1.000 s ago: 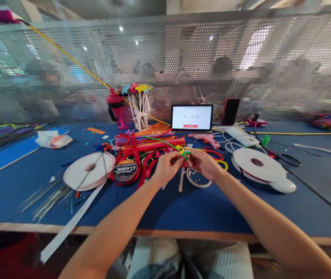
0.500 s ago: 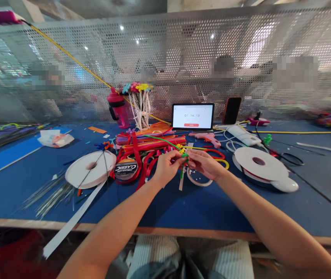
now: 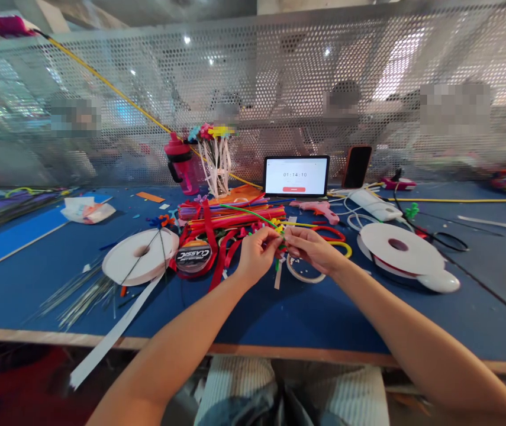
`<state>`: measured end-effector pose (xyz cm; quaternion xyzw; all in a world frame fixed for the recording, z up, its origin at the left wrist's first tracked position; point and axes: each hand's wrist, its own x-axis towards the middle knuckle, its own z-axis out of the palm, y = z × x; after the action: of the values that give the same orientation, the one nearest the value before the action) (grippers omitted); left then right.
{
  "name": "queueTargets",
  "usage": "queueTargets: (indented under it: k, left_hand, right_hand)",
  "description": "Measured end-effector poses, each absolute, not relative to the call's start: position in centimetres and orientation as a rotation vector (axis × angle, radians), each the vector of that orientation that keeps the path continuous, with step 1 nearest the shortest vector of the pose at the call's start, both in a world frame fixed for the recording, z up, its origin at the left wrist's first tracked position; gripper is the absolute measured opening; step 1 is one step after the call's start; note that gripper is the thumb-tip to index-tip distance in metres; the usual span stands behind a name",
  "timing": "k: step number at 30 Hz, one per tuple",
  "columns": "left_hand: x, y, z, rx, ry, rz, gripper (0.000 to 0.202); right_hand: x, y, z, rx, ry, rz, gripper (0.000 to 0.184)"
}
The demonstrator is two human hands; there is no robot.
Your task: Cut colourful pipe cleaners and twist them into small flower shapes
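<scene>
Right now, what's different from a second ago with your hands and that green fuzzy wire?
Neither hand let go: the left hand and right hand still pinch the green pipe cleaner together, and a short green end now hangs below them. The tablet timer went from 01:14:09 to 01:14:10. The white spool stayed where it was, only shifting slightly in view as the head moved.

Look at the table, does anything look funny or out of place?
Yes: a long white ribbon strip lies beside the white spool and hangs over the front edge of the blue table, as if it slipped off.
</scene>
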<state>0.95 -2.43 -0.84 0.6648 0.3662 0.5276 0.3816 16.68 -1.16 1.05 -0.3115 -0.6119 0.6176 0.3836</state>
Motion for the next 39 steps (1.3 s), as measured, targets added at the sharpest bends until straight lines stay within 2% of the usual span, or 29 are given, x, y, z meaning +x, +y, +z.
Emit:
queueTargets:
  k: [7, 15, 29, 32, 36, 39]
  left_hand:
    - [0.4, -2.4, -0.7, 2.030, 1.092, 1.330, 0.016]
    - [0.7, -2.2, -0.9, 1.931, 1.090, 1.368, 0.018]
    - [0.4, -2.4, -0.6, 2.172, 1.157, 1.367, 0.013]
    - [0.4, -2.0, -0.7, 2.130, 1.147, 1.374, 0.011]
    - [0.5, -1.4, -1.0, 1.915, 1.085, 1.416, 0.013]
    - [0.6, -1.1, -1.3, 1.773, 1.018, 1.389, 0.017]
  right_hand:
    - [16.4, -1.2, 0.8, -0.867, -1.533, 1.596, 0.034]
    - [16.3, -0.9, 0.3, -0.870, -1.306, 1.681, 0.027]
    - [16.5, -0.9, -0.1, -0.869, -1.433, 1.683, 0.032]
    - [16.4, -0.9, 0.0, -0.944, -1.588, 1.414, 0.028]
    - [17.1, -0.7, 0.2, -0.939, -1.949, 0.612, 0.021]
    - [17.6, -0.6, 0.3, -0.855, -2.177, 0.164, 0.016]
